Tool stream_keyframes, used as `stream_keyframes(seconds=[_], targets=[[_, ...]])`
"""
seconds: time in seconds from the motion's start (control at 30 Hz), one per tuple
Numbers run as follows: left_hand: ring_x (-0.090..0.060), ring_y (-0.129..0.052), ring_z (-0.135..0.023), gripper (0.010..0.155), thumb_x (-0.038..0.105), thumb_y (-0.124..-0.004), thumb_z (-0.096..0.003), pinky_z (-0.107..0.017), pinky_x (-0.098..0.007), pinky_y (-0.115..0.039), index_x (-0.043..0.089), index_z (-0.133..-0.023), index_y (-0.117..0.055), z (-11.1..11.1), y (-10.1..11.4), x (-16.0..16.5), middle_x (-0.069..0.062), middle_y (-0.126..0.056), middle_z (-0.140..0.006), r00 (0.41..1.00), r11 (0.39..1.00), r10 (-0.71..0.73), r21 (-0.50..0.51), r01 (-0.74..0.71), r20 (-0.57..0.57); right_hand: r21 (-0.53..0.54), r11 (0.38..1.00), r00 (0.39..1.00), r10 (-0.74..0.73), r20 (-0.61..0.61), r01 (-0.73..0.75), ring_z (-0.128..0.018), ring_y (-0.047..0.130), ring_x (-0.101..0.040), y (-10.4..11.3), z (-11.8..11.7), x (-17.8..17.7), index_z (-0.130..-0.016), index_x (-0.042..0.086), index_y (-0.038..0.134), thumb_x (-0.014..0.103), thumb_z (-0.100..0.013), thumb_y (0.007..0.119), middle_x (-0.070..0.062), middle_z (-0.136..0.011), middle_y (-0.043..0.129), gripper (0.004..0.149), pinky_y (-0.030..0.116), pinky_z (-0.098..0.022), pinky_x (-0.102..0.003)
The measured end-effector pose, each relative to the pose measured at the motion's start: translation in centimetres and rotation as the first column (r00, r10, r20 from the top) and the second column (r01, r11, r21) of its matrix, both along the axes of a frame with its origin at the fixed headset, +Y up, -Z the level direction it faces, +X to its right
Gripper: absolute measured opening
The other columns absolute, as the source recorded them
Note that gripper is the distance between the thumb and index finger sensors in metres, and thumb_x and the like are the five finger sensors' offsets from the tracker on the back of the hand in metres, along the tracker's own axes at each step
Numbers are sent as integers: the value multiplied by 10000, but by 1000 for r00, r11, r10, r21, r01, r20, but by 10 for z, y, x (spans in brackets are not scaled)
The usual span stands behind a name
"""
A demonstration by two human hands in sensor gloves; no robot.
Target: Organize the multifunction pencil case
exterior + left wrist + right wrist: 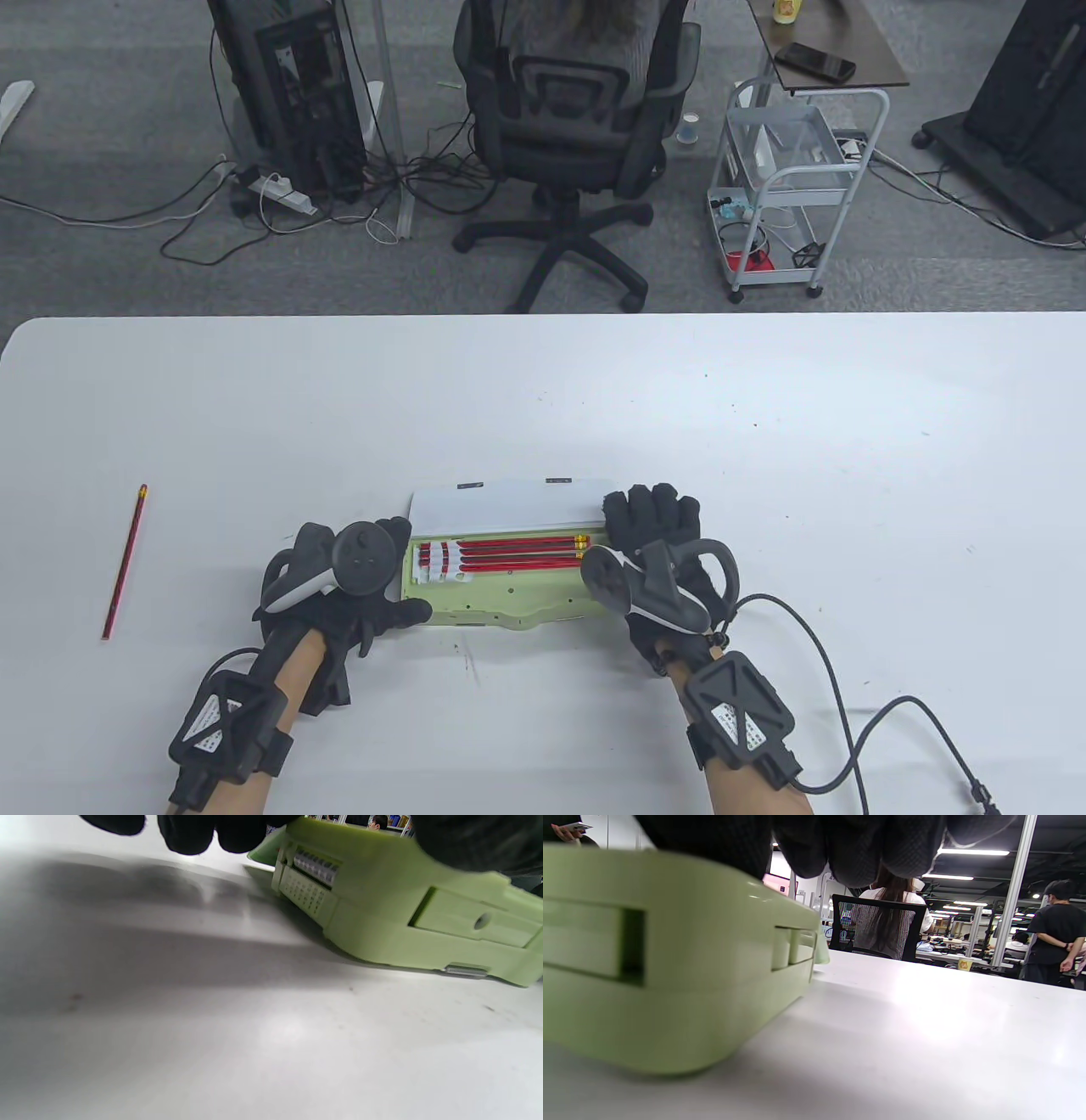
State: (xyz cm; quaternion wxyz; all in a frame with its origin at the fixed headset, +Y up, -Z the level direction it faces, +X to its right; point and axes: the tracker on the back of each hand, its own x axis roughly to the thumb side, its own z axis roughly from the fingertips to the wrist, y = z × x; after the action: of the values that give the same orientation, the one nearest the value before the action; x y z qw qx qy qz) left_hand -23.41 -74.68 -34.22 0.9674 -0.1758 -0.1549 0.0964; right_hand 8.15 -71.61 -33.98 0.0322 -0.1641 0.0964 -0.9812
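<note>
The pale green moulded plastic pencil case looked smooth and matt, with a small bright metal clip on its lower edge. The red pencils inside showed glossy lacquer. The white bench was smooth with a soft sheen and faint scuffs. The black gloved fingers appeared to be finely knitted cloth.

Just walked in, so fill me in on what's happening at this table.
A person in sensor gloves is packing a green pencil case that lies open on the white table. The left hand holds the case's left end and the right hand rests on its right end by the raised lid. Several red pencils already lie inside. One more pencil lies apart, far left.
</note>
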Motion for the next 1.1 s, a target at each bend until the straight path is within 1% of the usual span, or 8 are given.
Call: stream_keyframes(seconds=[0.33,0.63,0.73,0.8,0.83,0.9,0.97,1.1], targets=[[-489,-541,-1094,1062,666,-704,-306,-707,-732,-502,134,-1123,-284,0,0,0,-194,-444,-1212,1000,1000,-1,0,1,0,18,999,999,35,-33,-35,-945,627,-600,-1,3,-12,-1062,8,585,347,-510,797,-318,-1046,607,682,550,-676,-727],[-491,-539,-1094,1063,668,-702,-307,-705,-732,-504,134,-1124,-280,0,0,1,-194,-442,-1213,1000,1000,1,-3,-1,1,-25,995,995,-93,22,94,-967,610,-592,10,0,13,-1075,15,563,389,-517,761,-313,-1067,577,701,535,-687,-717],[-492,-540,-1093,1061,667,-703,-309,-705,-732,-503,135,-1123,-281,0,0,1,-194,-442,-1213,1000,1000,3,-4,-3,0,-93,983,988,-155,20,157,-990,558,-595,12,-2,24,-1093,21,529,421,-521,722,-322,-1084,534,724,504,-693,-719],[-492,-541,-1092,1062,668,-701,-309,-706,-731,-504,133,-1123,-279,0,0,1,-195,-443,-1213,1000,1000,2,-3,-2,0,-154,968,980,-200,11,200,-1002,506,-604,12,-4,32,-1107,13,487,449,-520,690,-334,-1105,468,759,476,-695,-724],[-494,-540,-1092,1063,669,-701,-308,-704,-732,-505,134,-1123,-279,0,0,0,-197,-442,-1213,1000,1000,1,-3,-1,0,-172,962,977,-215,10,214,-1005,478,-611,11,-5,34,-1114,8,461,466,-516,676,-342,-1109,441,783,464,-695,-727],[-493,-542,-1092,1062,669,-701,-309,-704,-732,-505,134,-1123,-278,0,0,0,-196,-443,-1213,1000,1000,2,-3,-2,-1,-250,939,970,-243,2,236,-1010,411,-626,8,-7,38,-1130,-11,384,501,-504,650,-360,-1116,371,851,432,-696,-735],[-496,-541,-1091,1062,670,-700,-309,-705,-731,-505,136,-1123,-276,0,0,0,-195,-443,-1212,1000,1000,3,-4,-3,-2,-366,901,966,-257,-16,234,-1010,331,-643,3,-8,39,-1136,-29,286,534,-490,629,-375,-1119,270,924,385,-696,-744],[-495,-541,-1091,1062,671,-698,-309,-705,-731,-506,136,-1123,-274,1,0,0,-194,-440,-1213,1000,1000,2,-3,-2,-3,-486,859,976,-213,-48,164,-1002,248,-659,-7,-9,35,-1122,-54,160,582,-461,611,-394,-1104,138,1022,334,-693,-752]])
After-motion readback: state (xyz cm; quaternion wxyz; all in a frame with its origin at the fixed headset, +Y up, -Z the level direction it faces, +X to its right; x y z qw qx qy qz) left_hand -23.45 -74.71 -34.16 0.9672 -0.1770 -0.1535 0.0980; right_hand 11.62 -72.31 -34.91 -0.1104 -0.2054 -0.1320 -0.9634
